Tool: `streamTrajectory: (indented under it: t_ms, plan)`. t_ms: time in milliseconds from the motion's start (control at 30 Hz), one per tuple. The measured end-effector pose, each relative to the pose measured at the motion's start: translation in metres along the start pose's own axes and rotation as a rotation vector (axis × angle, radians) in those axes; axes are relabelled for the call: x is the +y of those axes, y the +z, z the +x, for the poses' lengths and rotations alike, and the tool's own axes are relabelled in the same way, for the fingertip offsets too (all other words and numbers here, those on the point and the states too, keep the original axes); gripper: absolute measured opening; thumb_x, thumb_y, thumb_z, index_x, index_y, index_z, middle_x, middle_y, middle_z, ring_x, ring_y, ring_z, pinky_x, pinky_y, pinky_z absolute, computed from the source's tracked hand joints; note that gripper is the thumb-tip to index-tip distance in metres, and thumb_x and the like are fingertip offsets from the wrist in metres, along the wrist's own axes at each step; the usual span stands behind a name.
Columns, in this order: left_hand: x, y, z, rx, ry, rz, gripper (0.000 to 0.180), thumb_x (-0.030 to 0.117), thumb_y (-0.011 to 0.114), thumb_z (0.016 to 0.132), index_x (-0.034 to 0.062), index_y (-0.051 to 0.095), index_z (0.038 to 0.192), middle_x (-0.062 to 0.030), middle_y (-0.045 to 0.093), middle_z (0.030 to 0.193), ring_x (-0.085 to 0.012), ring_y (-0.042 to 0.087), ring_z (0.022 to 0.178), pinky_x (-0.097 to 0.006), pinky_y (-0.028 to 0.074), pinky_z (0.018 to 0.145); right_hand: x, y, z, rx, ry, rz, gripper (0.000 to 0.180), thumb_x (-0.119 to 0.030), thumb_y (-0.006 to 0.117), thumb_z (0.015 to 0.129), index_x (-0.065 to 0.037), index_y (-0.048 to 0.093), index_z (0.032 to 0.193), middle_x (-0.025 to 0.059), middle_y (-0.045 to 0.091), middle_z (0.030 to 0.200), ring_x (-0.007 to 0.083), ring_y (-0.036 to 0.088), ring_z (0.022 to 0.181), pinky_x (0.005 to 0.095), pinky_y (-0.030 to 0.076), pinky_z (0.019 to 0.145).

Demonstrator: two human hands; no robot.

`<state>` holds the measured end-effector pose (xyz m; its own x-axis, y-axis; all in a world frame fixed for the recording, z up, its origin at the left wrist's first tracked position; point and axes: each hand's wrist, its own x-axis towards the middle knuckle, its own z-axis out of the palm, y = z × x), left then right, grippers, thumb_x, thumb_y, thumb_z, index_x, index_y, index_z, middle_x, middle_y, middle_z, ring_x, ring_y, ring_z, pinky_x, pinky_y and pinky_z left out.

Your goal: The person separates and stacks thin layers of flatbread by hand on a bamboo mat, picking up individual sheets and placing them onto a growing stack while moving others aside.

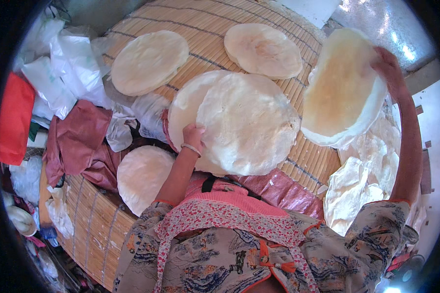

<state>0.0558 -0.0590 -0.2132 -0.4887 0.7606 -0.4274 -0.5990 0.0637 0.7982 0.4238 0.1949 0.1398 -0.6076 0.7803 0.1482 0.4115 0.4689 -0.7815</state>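
Observation:
My left hand (194, 136) is closed on the left edge of a large, thin, pale round flatbread (252, 124), in front of my body. Another round flatbread (186, 103) lies partly beneath it and sticks out to the left. Raised at the far right, my right hand (387, 64) grips the edge of a further flatbread (344, 88), which is tilted and has a yellowish-brown middle. This hand is slightly blurred, and some of its fingers are hidden.
Stacks of round flatbreads lie on the bamboo mat at the back left (149, 62) and back middle (263, 50). One more flatbread (144, 176) is by my left forearm. Broken pale sheets (349, 190) pile up at right. Plastic bags (76, 61) and dark-red cloth (78, 136) crowd the left.

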Motion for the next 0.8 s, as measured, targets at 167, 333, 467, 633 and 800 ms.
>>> streamTrajectory:
  t_ms: [167,333,467,633,800]
  plan:
    - [0.043,0.045,-0.032,-0.147,0.003,-0.037,0.011,-0.001,0.050,0.070,-0.0009,0.052,0.081,-0.0088,0.057,0.076,-0.0194,0.058,0.063,-0.033,0.050,0.051,-0.049,0.134,0.010,-0.192,-0.003,-0.513,0.034,-0.004,0.052,0.068,0.000,0.047,0.101,0.0160,0.055,0.079,0.0239,0.055,0.076,0.0352,0.044,0.068]
    - [0.066,0.093,-0.047,-0.304,-0.082,-0.122,0.014,0.002,0.049,0.073,0.0017,0.052,0.086,-0.0063,0.057,0.075,-0.0171,0.058,0.062,-0.031,0.051,0.052,-0.018,0.291,-0.012,-0.569,-0.259,-0.543,0.047,-0.017,0.048,0.074,0.009,0.032,0.111,0.0251,0.053,0.086,0.0381,0.052,0.084,0.0422,0.041,0.075]
    - [0.061,0.091,-0.049,-0.283,-0.119,0.024,0.012,0.007,0.047,0.075,0.0053,0.051,0.086,-0.0036,0.054,0.072,-0.0138,0.054,0.058,-0.028,0.048,0.050,-0.009,0.329,-0.020,-0.493,-0.193,-0.443,0.029,-0.015,0.049,0.075,0.007,0.037,0.091,0.0255,0.055,0.069,0.0405,0.055,0.069,0.0453,0.043,0.061]
    - [0.052,0.092,-0.048,-0.320,-0.144,0.002,0.013,0.017,0.048,0.082,0.0063,0.052,0.087,-0.0040,0.056,0.076,-0.0139,0.056,0.060,-0.030,0.050,0.051,-0.016,0.321,-0.015,-0.496,-0.065,-0.460,0.035,-0.016,0.050,0.077,0.008,0.036,0.096,0.0254,0.055,0.069,0.0412,0.055,0.071,0.0453,0.043,0.061]
    - [0.060,0.098,-0.045,-0.447,-0.242,-0.173,0.016,0.022,0.048,0.083,0.0067,0.051,0.086,-0.0040,0.055,0.075,-0.0156,0.056,0.065,-0.031,0.049,0.057,-0.017,0.320,-0.029,-0.466,-0.042,-0.549,0.037,-0.015,0.051,0.077,0.002,0.032,0.103,0.0247,0.055,0.078,0.0396,0.054,0.078,0.0459,0.042,0.065]
